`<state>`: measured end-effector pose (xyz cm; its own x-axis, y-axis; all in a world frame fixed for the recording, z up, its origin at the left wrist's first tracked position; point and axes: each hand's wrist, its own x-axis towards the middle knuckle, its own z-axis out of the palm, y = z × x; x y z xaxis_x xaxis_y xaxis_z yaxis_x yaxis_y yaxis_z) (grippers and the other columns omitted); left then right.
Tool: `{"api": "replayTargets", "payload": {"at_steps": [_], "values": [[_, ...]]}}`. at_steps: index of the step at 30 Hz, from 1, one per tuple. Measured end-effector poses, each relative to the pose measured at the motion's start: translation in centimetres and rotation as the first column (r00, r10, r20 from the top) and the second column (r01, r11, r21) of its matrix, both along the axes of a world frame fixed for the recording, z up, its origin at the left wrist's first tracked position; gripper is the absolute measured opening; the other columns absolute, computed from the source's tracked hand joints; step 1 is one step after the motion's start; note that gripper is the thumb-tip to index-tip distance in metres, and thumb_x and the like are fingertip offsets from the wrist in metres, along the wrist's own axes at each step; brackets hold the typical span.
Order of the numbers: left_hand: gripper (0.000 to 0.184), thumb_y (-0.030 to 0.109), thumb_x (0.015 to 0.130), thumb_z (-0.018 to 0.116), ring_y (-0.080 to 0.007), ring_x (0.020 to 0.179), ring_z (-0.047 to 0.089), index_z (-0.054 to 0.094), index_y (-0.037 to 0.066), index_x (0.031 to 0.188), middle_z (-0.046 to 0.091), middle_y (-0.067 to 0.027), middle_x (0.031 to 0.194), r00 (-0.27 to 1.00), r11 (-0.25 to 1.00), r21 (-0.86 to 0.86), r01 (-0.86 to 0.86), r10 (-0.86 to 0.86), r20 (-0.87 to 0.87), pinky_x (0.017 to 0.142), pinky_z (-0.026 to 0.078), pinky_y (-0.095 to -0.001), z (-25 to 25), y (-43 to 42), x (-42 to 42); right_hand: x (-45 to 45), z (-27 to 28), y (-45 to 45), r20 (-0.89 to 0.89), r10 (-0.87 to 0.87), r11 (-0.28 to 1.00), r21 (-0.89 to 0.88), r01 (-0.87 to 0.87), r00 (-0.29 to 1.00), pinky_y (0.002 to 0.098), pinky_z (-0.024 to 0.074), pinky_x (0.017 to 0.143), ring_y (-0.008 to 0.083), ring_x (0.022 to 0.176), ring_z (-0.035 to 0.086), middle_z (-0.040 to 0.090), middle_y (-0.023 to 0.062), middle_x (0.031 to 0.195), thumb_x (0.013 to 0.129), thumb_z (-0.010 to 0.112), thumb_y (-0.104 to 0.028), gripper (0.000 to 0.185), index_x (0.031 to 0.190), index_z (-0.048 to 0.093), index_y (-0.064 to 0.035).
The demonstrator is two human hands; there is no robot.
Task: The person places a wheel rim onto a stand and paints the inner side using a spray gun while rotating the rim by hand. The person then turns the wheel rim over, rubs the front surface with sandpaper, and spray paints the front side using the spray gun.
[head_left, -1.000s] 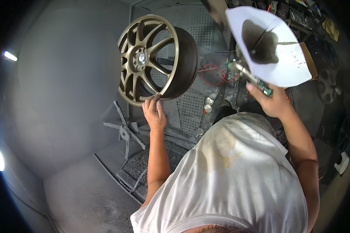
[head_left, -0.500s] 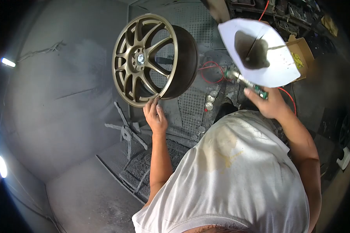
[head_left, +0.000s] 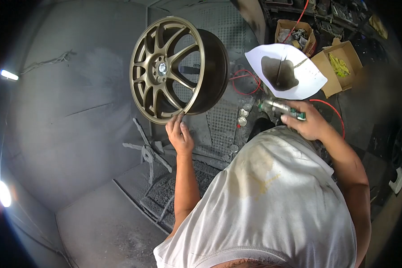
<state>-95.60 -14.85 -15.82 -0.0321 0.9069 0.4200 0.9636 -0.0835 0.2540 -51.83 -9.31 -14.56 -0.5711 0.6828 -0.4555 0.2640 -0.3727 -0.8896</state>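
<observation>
A bronze multi-spoke wheel rim [head_left: 196,80] hangs upright in front of me, its face turned left. My left hand [head_left: 180,136] reaches up to its lower lip, the fingertips curled at the edge; the grip is partly hidden. My right hand [head_left: 308,120] is wrapped round a silver and green spray gun [head_left: 279,106], slightly blurred, right of the rim. Above the gun sits a white, open, paper-like cup [head_left: 310,80] with dark brown inside. Part of the gun is hidden by the cup and my fingers.
A red hose [head_left: 328,107] runs behind my right hand and loops on the floor. Small cans [head_left: 242,121] stand near my feet. Cardboard boxes [head_left: 328,80] and cluttered shelves are at upper right. A grey-coated stand [head_left: 147,154] is below left of the rim, beside a grey wall [head_left: 76,125].
My right hand has tilted the spray gun nearer level, and the white cup has shifted left and down, revealing more of the boxes. My left hand stays at the rim's lower edge.
</observation>
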Motion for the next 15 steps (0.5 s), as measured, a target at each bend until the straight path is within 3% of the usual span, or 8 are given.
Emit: {"api": "replayTargets", "payload": {"at_steps": [2, 3, 4, 7, 9, 10, 11, 15], "values": [[0.033, 0.016, 0.097, 0.05, -0.0356, 0.111, 0.058, 0.07, 0.001, 0.119, 0.066, -0.016, 0.119, 1.0, 1.0, 0.01, 0.005, -0.005, 0.008, 0.1, 0.043, -0.0442, -0.1, 0.0, -0.3, 0.2, -2.4, 0.8, 0.032, -0.186, 0.884, 0.442, 0.153, 0.982, 0.0375, 0.0513, 0.089, 0.0259, 0.096, 0.069, 0.074, 0.0182, 0.104, 0.094, 0.069, -0.029, 0.04, 0.123, 0.068, -0.0018], [0.033, 0.016, 0.098, 0.05, -0.0353, 0.111, 0.058, 0.071, 0.001, 0.119, 0.066, -0.0158, 0.119, 1.0, 1.0, 0.02, 0.007, -0.007, 0.014, 0.1, 0.043, -0.044, -0.2, 0.1, -0.3, 0.2, -2.8, 1.5, 0.019, -0.3, 0.789, 0.566, 0.237, 0.954, 0.0377, 0.0507, 0.091, 0.0277, 0.096, 0.069, 0.073, 0.0191, 0.104, 0.094, 0.069, -0.03, 0.04, 0.122, 0.068, -0.0016], [0.033, 0.016, 0.098, 0.05, -0.0353, 0.111, 0.058, 0.071, 0.001, 0.119, 0.066, -0.0158, 0.119, 1.0, 1.0, 0.021, 0.008, -0.008, 0.015, 0.1, 0.043, -0.044, -0.2, 0.1, -0.5, 1.2, -2.3, 2.1, 0.06, -0.31, 0.845, 0.475, 0.246, 0.949, 0.0383, 0.0497, 0.094, 0.0292, 0.099, 0.069, 0.073, 0.0204, 0.106, 0.094, 0.069, -0.031, 0.042, 0.124, 0.068, -0.0021], [0.033, 0.017, 0.098, 0.05, -0.0351, 0.11, 0.058, 0.071, 0.002, 0.118, 0.066, -0.0158, 0.118, 1.0, 1.0, 0.023, 0.018, -0.018, 0.011, 0.1, 0.044, -0.044, -0.4, -0.1, -1.2, 2.1, -1.7, 3.3, 0.044, -0.382, 0.855, 0.395, 0.335, 0.923, 0.0392, 0.0478, 0.097, 0.031, 0.108, 0.067, 0.071, 0.0213, 0.113, 0.095, 0.069, -0.034, 0.045, 0.127, 0.067, -0.0025], [0.033, 0.018, 0.099, 0.05, -0.035, 0.111, 0.058, 0.072, 0.002, 0.118, 0.066, -0.0159, 0.118, 1.0, 1.0, 0.029, 0.007, -0.008, 0.028, 0.1, 0.044, -0.0439, -0.5, -0.3, -1.6, 2.5, -3.1, 3.4, -0.02, -0.511, 0.681, 0.6, 0.42, 0.859, 0.0396, 0.0455, 0.101, 0.0323, 0.116, 0.063, 0.069, 0.0219, 0.12, 0.094, 0.07, -0.037, 0.049, 0.129, 0.066, -0.0024], [0.033, 0.018, 0.099, 0.05, -0.035, 0.111, 0.058, 0.072, 0.002, 0.118, 0.066, -0.0159, 0.118, 1.0, 1.0, 0.03, 0.006, -0.007, 0.026, 0.1, 0.044, -0.0439, -0.5, -0.4, -1.5, 2.9, -3.4, 3.1, -0.023, -0.51, 0.681, 0.6, 0.42, 0.86, 0.0396, 0.0455, 0.101, 0.0323, 0.116, 0.063, 0.069, 0.0219, 0.12, 0.094, 0.07, -0.037, 0.049, 0.129, 0.066, -0.0024], [0.033, 0.018, 0.099, 0.05, -0.0349, 0.111, 0.058, 0.072, 0.002, 0.118, 0.067, -0.0158, 0.118, 0.999, 1.0, 0.022, 0.002, -0.003, 0.037, 0.1, 0.044, -0.0438, -0.5, -0.5, -1.6, 2.9, -3.6, 2.7, 0.021, -0.464, 0.735, 0.566, 0.372, 0.886, 0.0325, 0.0475, 0.087, 0.0202, 0.097, 0.061, 0.068, 0.0119, 0.105, 0.096, 0.069, -0.03, 0.047, 0.132, 0.063, -0.0006], [0.033, 0.019, 0.1, 0.051, -0.0341, 0.114, 0.059, 0.073, 0.002, 0.118, 0.067, -0.0154, 0.118, 0.998, 1.0, 0.0, 0.004, -0.004, 0.066, 0.102, 0.045, -0.0433, -0.1, -0.6, -1.9, 2.8, 0.3, -0.1, 0.023, -0.141, 0.929, 0.349, 0.125, 0.99, 0.033, 0.048, 0.09, 0.0199, 0.098, 0.063, 0.069, 0.0104, 0.106, 0.095, 0.07, -0.029, 0.045, 0.131, 0.064, -0.0023]]}}
